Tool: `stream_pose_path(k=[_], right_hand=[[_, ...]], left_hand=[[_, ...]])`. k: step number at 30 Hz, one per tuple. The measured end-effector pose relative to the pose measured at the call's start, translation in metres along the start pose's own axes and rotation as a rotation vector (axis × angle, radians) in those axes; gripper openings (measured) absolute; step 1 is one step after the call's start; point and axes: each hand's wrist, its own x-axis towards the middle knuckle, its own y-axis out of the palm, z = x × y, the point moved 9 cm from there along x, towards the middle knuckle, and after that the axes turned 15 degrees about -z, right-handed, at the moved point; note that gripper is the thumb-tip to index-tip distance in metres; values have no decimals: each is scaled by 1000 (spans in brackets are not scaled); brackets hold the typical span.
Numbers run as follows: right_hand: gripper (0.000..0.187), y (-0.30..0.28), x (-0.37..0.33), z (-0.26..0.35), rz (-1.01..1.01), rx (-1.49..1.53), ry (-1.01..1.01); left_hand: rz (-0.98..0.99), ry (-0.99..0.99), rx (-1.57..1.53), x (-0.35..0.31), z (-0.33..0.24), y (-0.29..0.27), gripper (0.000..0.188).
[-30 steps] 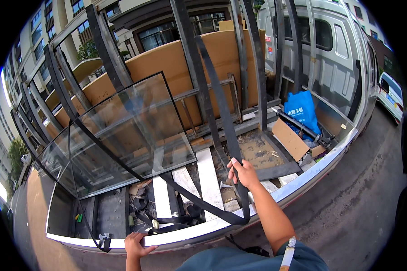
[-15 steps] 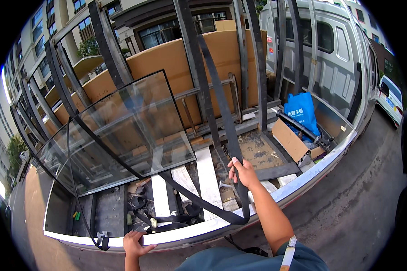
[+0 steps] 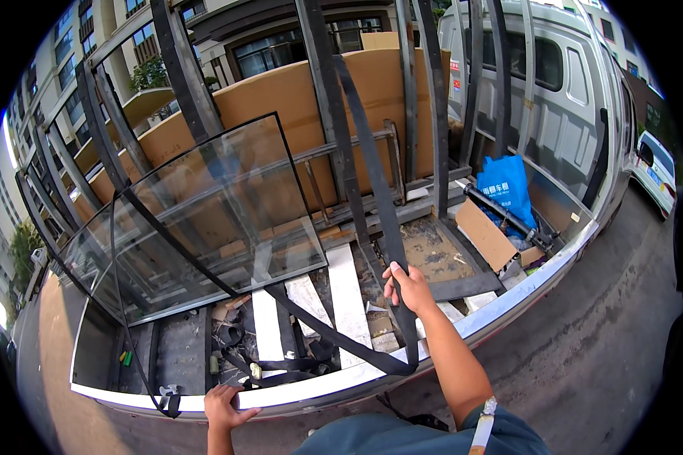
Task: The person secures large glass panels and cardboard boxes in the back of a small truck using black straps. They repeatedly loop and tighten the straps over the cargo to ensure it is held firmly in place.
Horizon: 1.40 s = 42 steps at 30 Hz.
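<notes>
My right hand is closed round a long black webbing strap, over the open truck bed. The strap climbs taut to a black upright of the rack, and below my hand it loops and runs back to the left. My left hand grips the white top edge of the truck bed's side board, fingers curled over it and thumb along the outside. A framed glass pane leans against the rack at the left. Black straps cross in front of the glass.
Large brown cardboard sheets stand behind the rack's uprights. White boards, offcuts and loose strap lie on the bed. Farther right are a blue bag and a brown carton, near the cab. A white car stands beyond.
The view has shifted slightly. Both hands keep their places, the right on the strap and the left on the side board.
</notes>
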Motion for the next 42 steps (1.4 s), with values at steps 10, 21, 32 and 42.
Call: stream_pose_path(k=[10,21,32,42], right_hand=[[43,1,4,-5,-11,17,21],[44,-1,1,-3,-40,11,48],[40,-5,3,-4,-136,-145,-39],[49,-34,1,23,-447,-388,-585]], left_hand=[[50,-26,25,4,-4,-1,62],[-7,-17,4,9,-6,-5,70],[52,-61,33,8,1,-7,75],[19,-37,-68,-3,14,-16,71]])
